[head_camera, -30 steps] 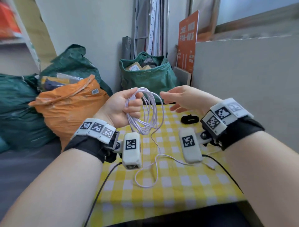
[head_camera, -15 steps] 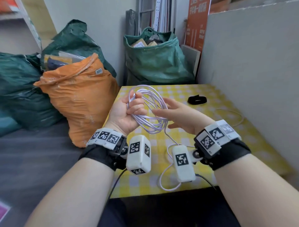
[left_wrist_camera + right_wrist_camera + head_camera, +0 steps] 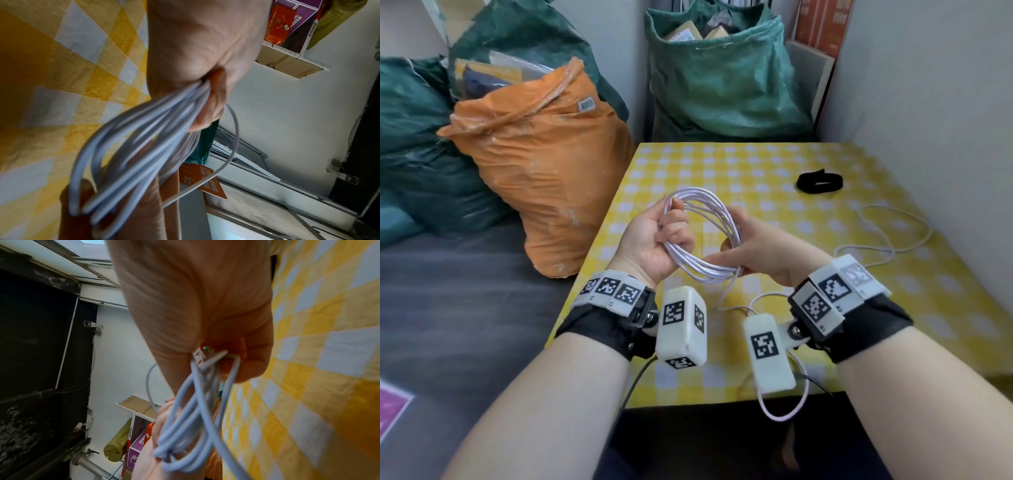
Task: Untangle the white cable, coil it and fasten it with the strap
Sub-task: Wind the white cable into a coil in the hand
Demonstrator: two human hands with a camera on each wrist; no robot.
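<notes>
Bare forearms, no sleeves. Black fabric wrist straps (image 3: 599,325), each topped by white blocks with black square-code markers (image 3: 608,287). White camera housings (image 3: 681,327) on metal screwed brackets; thin black cables trail below.

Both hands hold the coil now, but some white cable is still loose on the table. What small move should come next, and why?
Probably wind one more loop: the right hand draws slack onto the coil gripped by the left hand. Loose cable lies on the yellow checked cloth, and the black strap lies untouched.
</notes>
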